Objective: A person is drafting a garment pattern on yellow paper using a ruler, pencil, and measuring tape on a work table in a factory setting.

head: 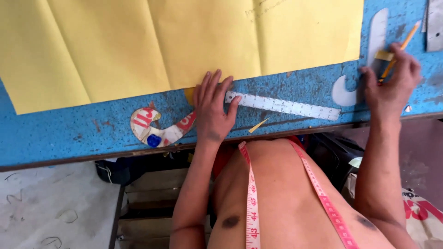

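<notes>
My left hand (213, 107) lies flat on the blue table, fingers spread, touching the left end of a white ruler (286, 107) and the lower edge of a large yellow paper sheet (175, 41). My right hand (392, 78) grips a yellow pencil (406, 44) and rests on a white curved template (369, 60) at the table's right. A curved cardboard template (159, 129) with red and blue print lies just left of my left hand. A pink measuring tape (251, 198) hangs around my neck over my bare chest.
The worn blue table (69, 133) has its front edge running across the middle of the view. A small yellow paper scrap (258, 125) lies below the ruler. A metal piece (434, 25) sits at the far right corner. Bags and clutter lie under the table.
</notes>
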